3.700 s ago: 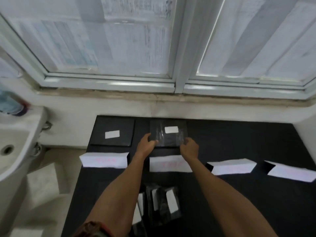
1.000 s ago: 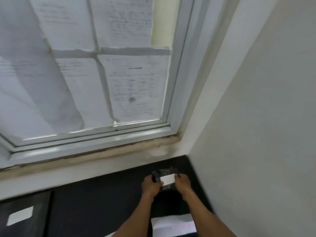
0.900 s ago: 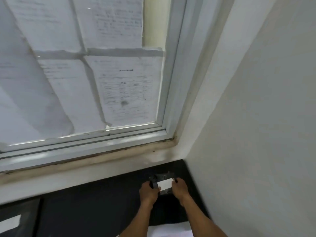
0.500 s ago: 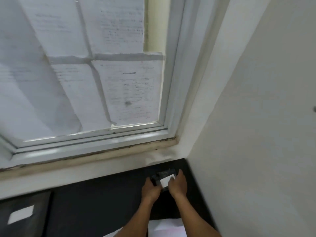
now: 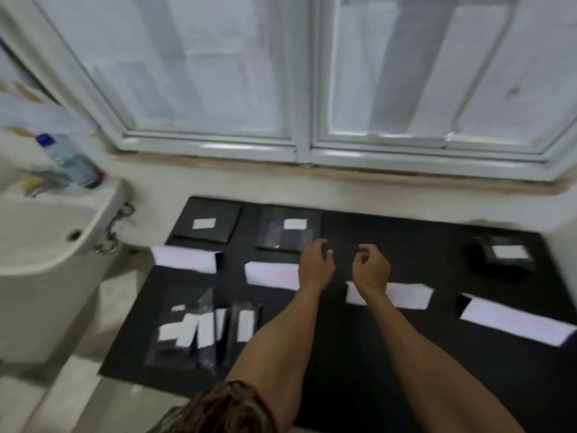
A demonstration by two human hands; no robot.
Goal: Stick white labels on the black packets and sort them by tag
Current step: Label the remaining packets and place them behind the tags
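Observation:
On the black table top [image 5: 368, 326] lie three sorted black packets with white labels: one at the back left [image 5: 206, 225], one at the back middle [image 5: 288, 232] and one at the far right [image 5: 507, 254]. Four folded white paper tags [image 5: 185, 259], [image 5: 271, 275], [image 5: 406, 295], [image 5: 512, 321] stand in a row in front of them. A heap of labelled black packets [image 5: 203, 334] lies at the front left. My left hand [image 5: 315, 264] and my right hand [image 5: 371, 268] hover over the middle of the table, fingers loosely curled, holding nothing.
A white sink [image 5: 40, 245] stands to the left, with a plastic bottle [image 5: 70, 162] on its rim. Papered windows [image 5: 299, 67] and a sill run along the back. A white wall [image 5: 566, 245] closes the right side. A patterned garment [image 5: 224, 410] shows at the bottom.
Both hands let go of the labelled packet at the far right corner and drew back to the middle. The view swung left and down from the corner onto the whole table.

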